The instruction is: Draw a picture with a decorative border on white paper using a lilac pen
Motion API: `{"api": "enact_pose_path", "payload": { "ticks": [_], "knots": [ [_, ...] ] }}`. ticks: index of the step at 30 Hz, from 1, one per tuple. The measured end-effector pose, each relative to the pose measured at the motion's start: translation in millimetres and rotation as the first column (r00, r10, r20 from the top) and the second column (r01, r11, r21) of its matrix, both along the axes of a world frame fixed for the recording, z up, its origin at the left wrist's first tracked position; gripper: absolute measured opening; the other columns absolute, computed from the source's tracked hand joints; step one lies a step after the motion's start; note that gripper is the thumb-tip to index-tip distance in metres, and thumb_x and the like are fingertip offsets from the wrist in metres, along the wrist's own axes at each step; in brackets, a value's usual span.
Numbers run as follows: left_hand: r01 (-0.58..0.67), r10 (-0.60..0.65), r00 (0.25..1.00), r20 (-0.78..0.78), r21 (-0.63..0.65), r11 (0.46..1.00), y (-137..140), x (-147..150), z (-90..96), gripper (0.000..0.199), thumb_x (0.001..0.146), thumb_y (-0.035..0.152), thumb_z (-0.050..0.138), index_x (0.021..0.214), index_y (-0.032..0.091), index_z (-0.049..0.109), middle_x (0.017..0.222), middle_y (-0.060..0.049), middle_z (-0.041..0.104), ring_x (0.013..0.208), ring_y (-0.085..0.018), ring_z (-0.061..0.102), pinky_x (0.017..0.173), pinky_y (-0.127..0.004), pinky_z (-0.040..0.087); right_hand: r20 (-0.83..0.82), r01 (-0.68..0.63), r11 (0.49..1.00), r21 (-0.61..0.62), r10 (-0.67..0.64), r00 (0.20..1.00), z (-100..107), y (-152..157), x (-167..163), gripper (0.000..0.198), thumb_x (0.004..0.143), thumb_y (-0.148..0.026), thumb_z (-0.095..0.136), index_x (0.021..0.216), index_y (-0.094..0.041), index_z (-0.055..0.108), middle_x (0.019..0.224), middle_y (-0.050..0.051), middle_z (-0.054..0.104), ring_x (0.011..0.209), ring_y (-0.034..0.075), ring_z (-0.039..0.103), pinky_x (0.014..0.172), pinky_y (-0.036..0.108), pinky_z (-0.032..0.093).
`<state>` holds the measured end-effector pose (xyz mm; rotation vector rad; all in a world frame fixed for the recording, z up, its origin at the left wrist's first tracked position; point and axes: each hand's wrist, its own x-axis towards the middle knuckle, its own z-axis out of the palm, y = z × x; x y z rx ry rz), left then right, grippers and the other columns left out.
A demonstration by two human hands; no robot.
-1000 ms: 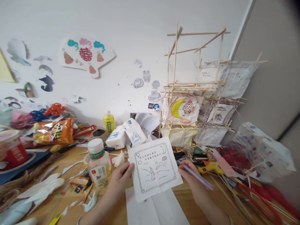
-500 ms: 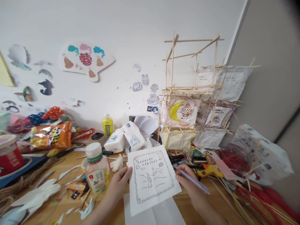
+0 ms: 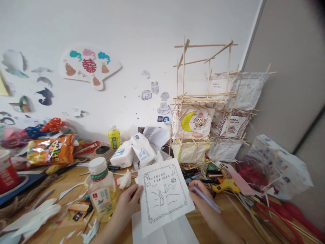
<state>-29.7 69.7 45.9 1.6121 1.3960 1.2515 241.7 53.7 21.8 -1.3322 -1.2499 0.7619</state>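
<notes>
A white sheet of paper (image 3: pixel 166 195) with a black line drawing, lettering and a wavy border is held up, tilted, over the table. My left hand (image 3: pixel 132 200) pinches its left edge between thumb and fingers. At its right edge is my right hand (image 3: pixel 201 196), which also grips a slim purple pen (image 3: pixel 207 199); some of those fingers are hidden behind the paper. Beneath lies a second, blank white sheet (image 3: pixel 175 232), creased down the middle.
A clear bottle with a white cap (image 3: pixel 101 188) stands close to my left wrist. Behind the paper are tissue packs (image 3: pixel 143 149) and a stick frame with paper panels (image 3: pixel 195 125). To the right lie a yellow glue gun (image 3: pixel 225 184) and red-handled scissors (image 3: pixel 279 220).
The view has shifted slightly to the right, so the surroundings appear a little further left. Both hands keep their hold on the drawn sheet.
</notes>
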Motion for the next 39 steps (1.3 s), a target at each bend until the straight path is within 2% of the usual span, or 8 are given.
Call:
{"api": "enact_pose_path", "payload": {
  "ticks": [9,13,19,27,32,39],
  "knots": [
    [0.029,-0.027,0.998,0.053,-0.047,0.998,5.4,-2.1,-3.9,0.059,0.063,0.078,0.056,0.051,0.021,0.045,0.047,0.006,0.036,0.046,-0.014,0.038,0.045,-0.025,0.032,0.075,-0.026,0.998,0.053,0.022,0.997,-6.3,5.5,3.9,0.010,0.072,-0.030,0.059,0.079,-0.022,0.060,0.075,0.000,0.064,0.071,0.020,0.059,0.067,0.028,0.045],
    [0.023,-0.017,0.996,0.086,-0.069,0.997,9.2,-4.7,-6.3,0.059,0.061,0.078,0.057,0.053,0.021,0.047,0.047,0.006,0.035,0.044,-0.013,0.036,0.044,-0.025,0.030,0.061,-0.093,0.992,0.080,0.088,0.994,-6.5,3.2,1.0,0.009,0.075,-0.028,0.058,0.082,-0.022,0.059,0.077,0.000,0.063,0.075,0.020,0.059,0.070,0.028,0.046],
    [-0.013,0.017,0.991,0.130,-0.033,0.999,11.1,-8.3,-5.4,0.055,0.062,0.075,0.060,0.059,0.020,0.053,0.059,0.001,0.050,0.061,-0.020,0.049,0.057,-0.028,0.040,0.104,-0.194,0.977,0.092,0.185,0.977,-9.2,-1.0,-6.9,0.015,0.074,-0.023,0.055,0.088,-0.022,0.059,0.081,0.001,0.062,0.074,0.019,0.060,0.068,0.029,0.047],
    [-0.061,0.058,0.986,0.156,0.014,0.998,9.3,-9.8,-4.6,0.052,0.064,0.071,0.063,0.060,0.019,0.056,0.059,0.001,0.052,0.061,-0.020,0.049,0.057,-0.028,0.040,0.067,-0.128,0.986,0.106,0.121,0.990,-7.9,-3.8,-19.5,0.022,0.065,-0.019,0.055,0.087,-0.022,0.057,0.080,0.001,0.062,0.072,0.020,0.061,0.067,0.030,0.047],
    [-0.073,0.068,0.979,0.191,0.018,0.997,11.4,-11.2,-6.8,0.056,0.063,0.074,0.063,0.061,0.018,0.058,0.063,-0.001,0.057,0.067,-0.022,0.054,0.061,-0.030,0.044,0.052,-0.161,0.980,0.113,0.156,0.986,-11.5,-3.6,-19.3,0.016,0.068,-0.021,0.058,0.083,-0.023,0.059,0.079,0.000,0.061,0.071,0.019,0.060,0.066,0.028,0.047],
    [-0.074,0.085,0.965,0.249,-0.051,0.996,16.0,-14.5,-17.1,0.060,0.063,0.076,0.061,0.068,0.017,0.059,0.061,-0.001,0.058,0.058,-0.021,0.056,0.050,-0.028,0.043,0.079,-0.185,0.973,0.138,0.175,0.981,-10.2,-5.2,-18.3,0.011,0.074,-0.027,0.061,0.084,-0.022,0.059,0.079,0.000,0.061,0.074,0.020,0.059,0.069,0.028,0.047]
  ]
}}
